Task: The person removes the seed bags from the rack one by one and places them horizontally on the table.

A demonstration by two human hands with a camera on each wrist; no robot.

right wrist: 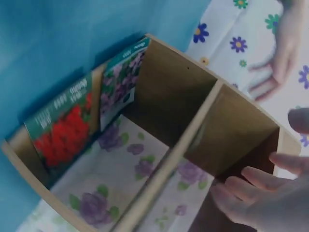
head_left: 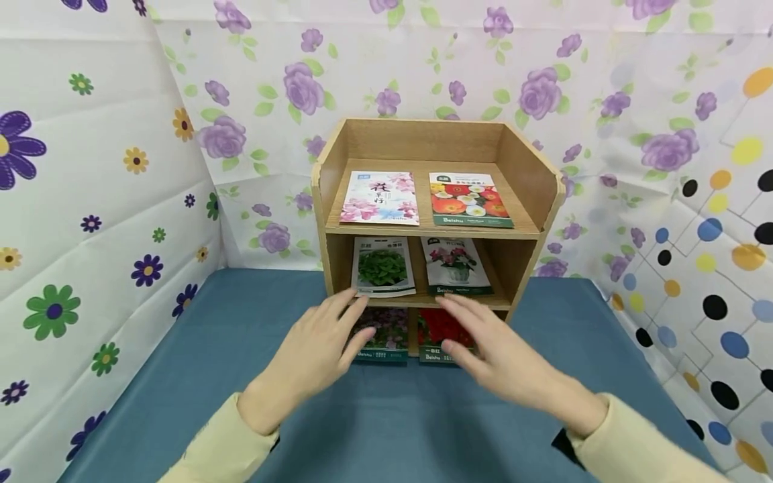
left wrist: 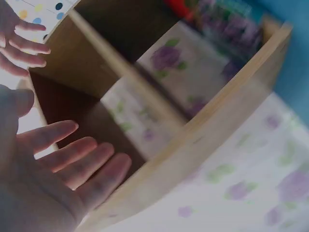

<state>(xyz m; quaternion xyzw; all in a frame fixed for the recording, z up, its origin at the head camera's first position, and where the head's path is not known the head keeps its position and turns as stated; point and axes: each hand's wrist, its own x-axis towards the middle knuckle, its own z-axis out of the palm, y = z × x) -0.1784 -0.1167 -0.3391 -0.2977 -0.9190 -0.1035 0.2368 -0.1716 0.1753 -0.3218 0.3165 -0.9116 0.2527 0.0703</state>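
Observation:
A small wooden shelf (head_left: 431, 232) stands ahead with seed packets on three levels. My left hand (head_left: 317, 349) hovers in front of its left side, fingers extended, near the green-leaf seed packet (head_left: 383, 267). Opposite it, my right hand (head_left: 504, 359) hangs before the potted-flower packet (head_left: 456, 265), also holding nothing. Partly behind the hands, on the bottom level, lie a purple-flower packet (head_left: 388, 332) and a red-flower packet (head_left: 432, 327). Up top are a pink-blossom packet (head_left: 379, 198) and a poppy packet (head_left: 470, 200). Both wrist views show loosely spread, unloaded fingers.
A blue cloth (head_left: 253, 302) covers the table under the shelf. Flower-print sheets (head_left: 266, 134) hang behind, with a daisy-print sheet (head_left: 109, 221) at left and a dotted sheet (head_left: 712, 268) at right.

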